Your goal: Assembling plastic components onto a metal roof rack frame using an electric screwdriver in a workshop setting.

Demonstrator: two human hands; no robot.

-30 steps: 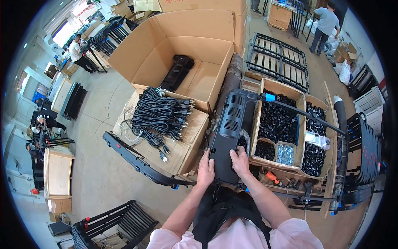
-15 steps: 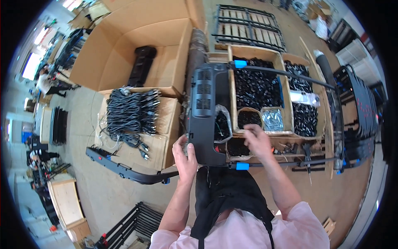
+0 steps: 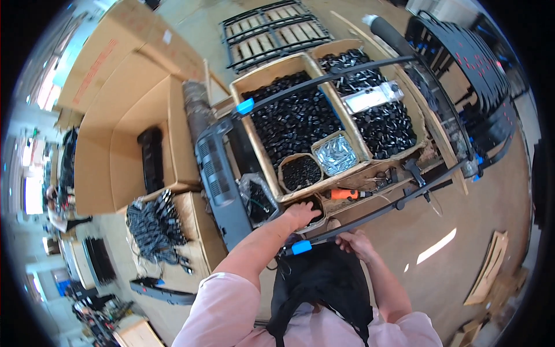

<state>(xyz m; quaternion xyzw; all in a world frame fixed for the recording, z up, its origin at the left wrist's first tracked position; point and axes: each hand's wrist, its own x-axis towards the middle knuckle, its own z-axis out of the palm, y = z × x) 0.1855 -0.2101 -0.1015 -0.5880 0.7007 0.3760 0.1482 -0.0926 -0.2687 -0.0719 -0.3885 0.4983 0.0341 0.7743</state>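
My left hand (image 3: 303,214) reaches down into a small box (image 3: 321,201) of dark parts at the near side of the bins. Its fingertips are out of sight among the parts. My right hand (image 3: 357,244) is just below the near tube (image 3: 370,216) of a black frame, fingers curled together in a pinch; what is in them is too small to make out. The frame's vented black cover (image 3: 215,168) lies to the left, under my left forearm. Blue pieces (image 3: 301,247) wrap the tube ends beside the cover.
Wooden bins hold black caps (image 3: 295,118), silver screws (image 3: 335,155) and small black screws (image 3: 300,173). An orange-handled tool (image 3: 343,194) and a dark power tool (image 3: 414,171) lie nearby. Bundled cables (image 3: 155,225) and a large carton (image 3: 124,133) stand left; curved black frames (image 3: 471,58) stack right.
My view has turned. My left hand has left the cover's edge and gone into the small box. My right hand has drawn back from the bins to beside the near tube.
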